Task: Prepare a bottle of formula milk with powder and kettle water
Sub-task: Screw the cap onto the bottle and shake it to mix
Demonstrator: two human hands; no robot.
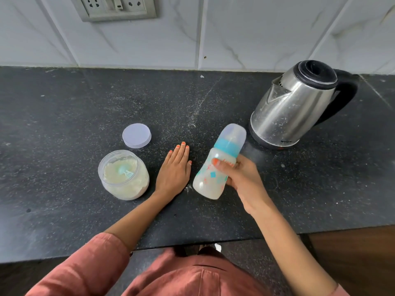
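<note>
Black speckled stone worktop (64, 116), white powder dusted across its middle, backed by a marble-look tiled wall.

1 baby bottle (215, 167): translucent, milky-white contents, orange and teal print, teal collar, clear cap on. Held tilted above the worktop, cap pointing toward the back edge, near the middle of the front half. Right hand (241, 178) wraps its midsection, thumb across the front.

1 powder jar (123, 175): clear plastic, open, holding pale cream powder with a teal scoop (126, 170) lying in it. Stands left of centre, just beside the left hand.

1 lid (136, 135): pale lilac, round, flat on the worktop just behind the jar.

1 kettle (299, 103): steel body, black lid and handle, spout to the left. Stands near the back right, close to the bottle cap.

Left hand (175, 169): flat on the worktop, palm down, fingers straight and together, holding nothing, between jar and bottle.

1 socket plate (117, 7) on the wall, upper left.
</note>
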